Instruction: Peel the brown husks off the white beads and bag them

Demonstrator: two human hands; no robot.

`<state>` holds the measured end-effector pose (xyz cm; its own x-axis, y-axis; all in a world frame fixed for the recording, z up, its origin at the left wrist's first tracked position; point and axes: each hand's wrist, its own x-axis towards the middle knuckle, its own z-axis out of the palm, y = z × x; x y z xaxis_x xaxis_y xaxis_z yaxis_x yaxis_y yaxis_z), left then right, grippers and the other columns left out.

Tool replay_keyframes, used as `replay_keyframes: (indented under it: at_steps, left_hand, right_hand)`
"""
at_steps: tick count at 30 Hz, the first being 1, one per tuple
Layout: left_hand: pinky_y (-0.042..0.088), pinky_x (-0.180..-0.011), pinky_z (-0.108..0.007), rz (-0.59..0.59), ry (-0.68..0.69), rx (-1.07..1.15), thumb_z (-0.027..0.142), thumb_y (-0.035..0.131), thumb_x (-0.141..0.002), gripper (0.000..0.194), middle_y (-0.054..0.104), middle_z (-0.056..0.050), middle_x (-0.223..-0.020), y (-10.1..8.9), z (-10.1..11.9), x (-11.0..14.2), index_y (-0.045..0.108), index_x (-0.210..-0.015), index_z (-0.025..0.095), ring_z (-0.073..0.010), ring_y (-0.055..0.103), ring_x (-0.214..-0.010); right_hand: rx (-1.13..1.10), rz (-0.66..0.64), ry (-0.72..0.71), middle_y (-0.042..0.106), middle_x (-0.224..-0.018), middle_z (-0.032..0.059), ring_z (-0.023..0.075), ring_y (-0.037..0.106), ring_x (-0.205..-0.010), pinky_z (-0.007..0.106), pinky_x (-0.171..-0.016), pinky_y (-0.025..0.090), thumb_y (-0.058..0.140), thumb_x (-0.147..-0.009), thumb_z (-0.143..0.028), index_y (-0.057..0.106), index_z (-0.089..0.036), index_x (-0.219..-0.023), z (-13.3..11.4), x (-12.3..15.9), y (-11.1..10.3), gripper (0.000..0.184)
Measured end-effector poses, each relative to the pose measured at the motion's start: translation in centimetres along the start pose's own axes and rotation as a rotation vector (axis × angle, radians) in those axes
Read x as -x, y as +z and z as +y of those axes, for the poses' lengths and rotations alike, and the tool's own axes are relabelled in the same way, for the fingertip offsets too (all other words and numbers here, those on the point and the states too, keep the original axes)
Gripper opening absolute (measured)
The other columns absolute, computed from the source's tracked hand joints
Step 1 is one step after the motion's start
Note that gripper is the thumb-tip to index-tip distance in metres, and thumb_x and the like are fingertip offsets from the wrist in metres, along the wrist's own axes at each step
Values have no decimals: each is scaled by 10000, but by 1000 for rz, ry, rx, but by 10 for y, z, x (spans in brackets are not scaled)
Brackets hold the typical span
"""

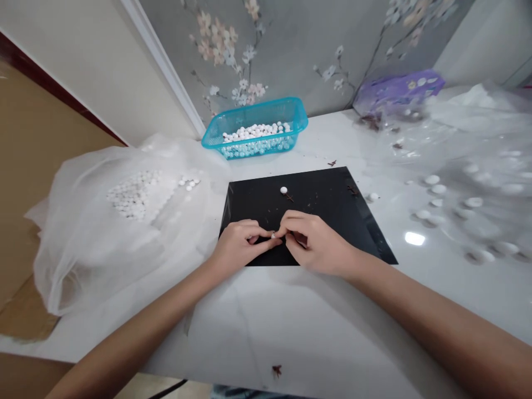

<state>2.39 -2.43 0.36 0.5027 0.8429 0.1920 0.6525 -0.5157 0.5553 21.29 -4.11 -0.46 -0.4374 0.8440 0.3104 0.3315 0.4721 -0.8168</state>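
Observation:
My left hand point(244, 242) and my right hand point(315, 242) meet over the near part of a black mat point(332, 202). A small white ball point(273, 236) shows between their fingertips, with the fingers of both hands closed in a pinch on it. Whatever else the fingertips may hold is too small to make out. Beyond the hands, another white ball point(284, 190) lies on the mat, touching or very close to a small brown twig-like piece point(290, 198). More brown bits point(352, 189) lie near the mat's right edge.
A blue plastic basket point(297, 128) of white balls stands behind the mat. To the left, a translucent bag point(89, 244) has many white balls in or under it. Clear plastic bags point(477, 138), a purple packet point(399, 88) and loose white balls point(438, 189) are at right.

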Motion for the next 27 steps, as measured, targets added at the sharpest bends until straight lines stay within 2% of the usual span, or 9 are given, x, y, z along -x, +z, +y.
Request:
replay_keyframes:
  at_steps: [6,13,27]
  left_hand:
    - [264,-464,-222,-1,18,-15,373,638,-768,230,340,55,-507,0,0,1,727,-708,169,-60,358,-469]
    - [274,-472,-224,1,25,-34,378,634,-772,230,348,53,-512,0,-1,1,729,-733,173,-65,374,-477]
    - [295,-495,-217,-16,-4,-77,375,628,-768,215,348,56,-510,-1,3,-1,699,-721,178,-77,390,-501]
  right_hand:
    - [97,-49,70,519,-771,-8,65,409,-534,207,-491,309,460,-703,-48,517,-168,-729,-2,-1,1,136]
    - [214,-99,59,517,-802,-15,63,389,-524,215,-498,290,451,-678,-48,502,-179,-760,-2,-1,1,162]
    - [115,-53,71,480,-767,-25,69,387,-528,206,-495,293,456,-702,-73,507,-196,-787,2,-1,1,158]
